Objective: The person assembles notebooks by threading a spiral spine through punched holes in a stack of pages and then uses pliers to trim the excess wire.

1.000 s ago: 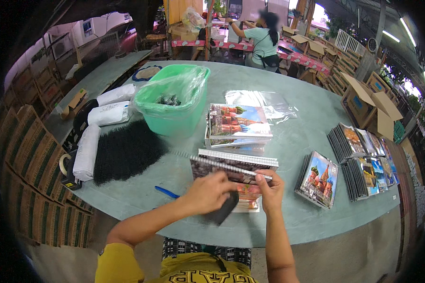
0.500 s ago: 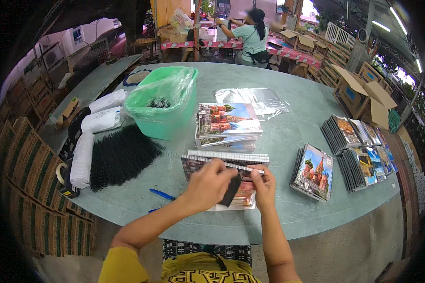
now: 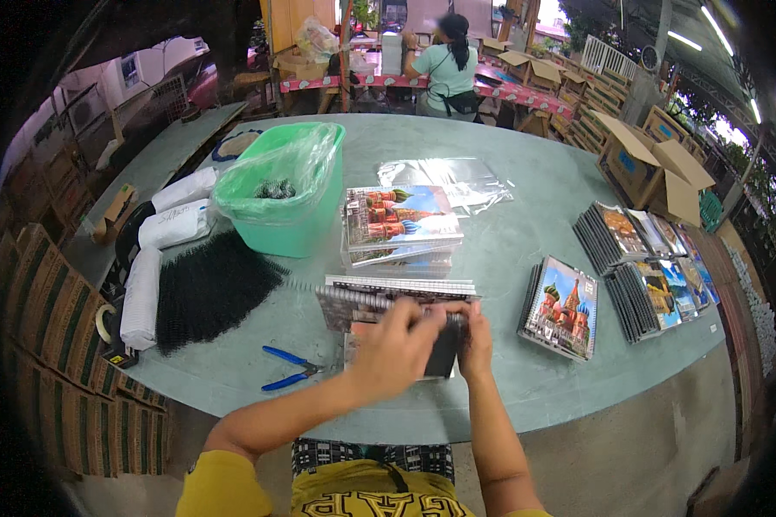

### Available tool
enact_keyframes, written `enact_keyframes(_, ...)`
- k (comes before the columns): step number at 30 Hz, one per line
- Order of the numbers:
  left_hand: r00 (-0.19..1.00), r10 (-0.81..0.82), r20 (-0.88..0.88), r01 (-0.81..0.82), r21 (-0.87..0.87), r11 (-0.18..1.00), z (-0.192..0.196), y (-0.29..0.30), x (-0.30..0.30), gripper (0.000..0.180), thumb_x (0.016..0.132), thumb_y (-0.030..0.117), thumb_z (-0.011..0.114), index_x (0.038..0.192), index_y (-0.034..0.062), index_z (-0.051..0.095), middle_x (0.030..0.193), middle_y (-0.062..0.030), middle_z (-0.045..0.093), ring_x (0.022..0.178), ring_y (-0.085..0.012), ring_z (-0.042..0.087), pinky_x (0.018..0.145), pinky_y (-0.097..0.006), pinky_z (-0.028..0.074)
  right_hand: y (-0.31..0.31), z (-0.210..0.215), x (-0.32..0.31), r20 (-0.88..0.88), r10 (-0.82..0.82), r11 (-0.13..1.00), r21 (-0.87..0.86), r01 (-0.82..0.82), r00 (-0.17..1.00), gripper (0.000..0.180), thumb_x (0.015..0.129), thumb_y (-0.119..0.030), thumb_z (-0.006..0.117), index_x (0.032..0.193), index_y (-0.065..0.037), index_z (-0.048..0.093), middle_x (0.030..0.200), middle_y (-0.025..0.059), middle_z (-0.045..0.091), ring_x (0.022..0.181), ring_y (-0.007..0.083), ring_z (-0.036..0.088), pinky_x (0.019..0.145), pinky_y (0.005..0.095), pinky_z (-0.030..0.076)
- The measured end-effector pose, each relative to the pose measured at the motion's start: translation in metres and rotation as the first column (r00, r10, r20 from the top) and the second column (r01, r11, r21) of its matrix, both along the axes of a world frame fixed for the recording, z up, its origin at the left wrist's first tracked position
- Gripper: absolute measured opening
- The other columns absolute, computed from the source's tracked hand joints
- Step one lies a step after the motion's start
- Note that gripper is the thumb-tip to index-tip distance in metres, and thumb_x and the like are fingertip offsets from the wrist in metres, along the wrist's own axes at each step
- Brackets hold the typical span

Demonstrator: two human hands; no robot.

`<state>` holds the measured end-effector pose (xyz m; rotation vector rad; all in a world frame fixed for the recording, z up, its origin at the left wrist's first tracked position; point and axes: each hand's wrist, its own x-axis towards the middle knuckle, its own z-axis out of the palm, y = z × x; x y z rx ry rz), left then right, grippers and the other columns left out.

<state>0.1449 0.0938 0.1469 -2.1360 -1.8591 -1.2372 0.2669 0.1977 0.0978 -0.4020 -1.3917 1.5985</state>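
Between my hands a spiral notebook (image 3: 347,308) is held upright, its punched binding edge on top and a wire coil trailing off at its left end. My left hand (image 3: 394,351), slightly blurred, has its fingers curled closed at this edge. Closed round the notebook's right end is my right hand (image 3: 475,345). A flat black piece (image 3: 442,349) hangs between the hands; whether it belongs to the notebook I cannot tell. Behind lie punched white pages (image 3: 388,282). Blue-handled cutters (image 3: 290,365) lie open on the table, left of my left hand.
A stack of picture-covered notebooks (image 3: 403,217) stands beyond my hands, beside a green bin (image 3: 276,226) lined with plastic. Black coils (image 3: 211,289) spread at left by white rolls (image 3: 140,297). More notebooks (image 3: 562,308) and an open carton (image 3: 638,164) are at right. A person (image 3: 447,69) works farther back.
My left hand has moved right along the binding edge, close to my right hand. The black piece has shifted right too. The cutters have come into fuller view.
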Motion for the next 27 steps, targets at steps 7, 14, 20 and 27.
enact_keyframes(7, 0.995, -0.099, 0.029, 0.103, -0.185, 0.977, -0.069, -0.036, -0.003, 0.022, 0.083, 0.021, 0.061, 0.101, 0.0070, 0.063, 0.098, -0.0103, 0.055, 0.089, -0.0294, 0.057, 0.078, -0.041, 0.048, -0.014, 0.012, -0.007, 0.190, 0.098, 0.995, -0.022, -0.095, 0.977, 0.019, 0.084, 0.000, 0.059, 0.103, 0.002, 0.064, 0.099, 0.0136, 0.065, 0.094, 0.0151, 0.061, 0.075, 0.0257, 0.052)
enact_keyframes(14, 0.926, 0.039, -0.376, -0.061, -0.048, 0.997, 0.015, -0.005, -0.053, 0.023, 0.077, 0.020, 0.065, 0.094, 0.0055, 0.060, 0.087, -0.0092, 0.057, 0.081, -0.0280, 0.055, 0.070, -0.039, 0.043, -0.003, 0.008, 0.002, -0.021, 0.124, 0.987, -0.100, -0.125, 0.992, 0.023, 0.079, 0.001, 0.064, 0.102, 0.001, 0.061, 0.104, 0.0175, 0.064, 0.097, 0.0189, 0.062, 0.081, 0.0286, 0.052)
enact_keyframes(20, 0.955, 0.051, -0.292, -0.051, 0.010, 0.999, 0.025, 0.004, -0.042, 0.020, 0.078, 0.021, 0.063, 0.086, 0.0044, 0.055, 0.076, -0.0074, 0.055, 0.078, -0.0251, 0.055, 0.068, -0.038, 0.043, 0.006, -0.010, 0.002, 0.140, 0.085, 0.993, -0.090, -0.073, 0.986, 0.024, 0.083, -0.001, 0.063, 0.106, 0.001, 0.060, 0.100, 0.0091, 0.064, 0.087, 0.0136, 0.062, 0.073, 0.0268, 0.053)
enact_keyframes(27, 0.949, -0.030, -0.313, -0.002, -0.100, 0.995, 0.032, 0.003, -0.048, 0.023, 0.073, 0.017, 0.064, 0.092, 0.0069, 0.058, 0.084, -0.0107, 0.056, 0.084, -0.0289, 0.054, 0.072, -0.040, 0.044, -0.002, 0.001, -0.001, 0.132, 0.029, 0.998, -0.065, -0.020, 0.991, 0.016, 0.084, -0.007, 0.064, 0.097, 0.001, 0.063, 0.088, 0.0041, 0.066, 0.078, 0.0088, 0.059, 0.071, 0.0244, 0.050)
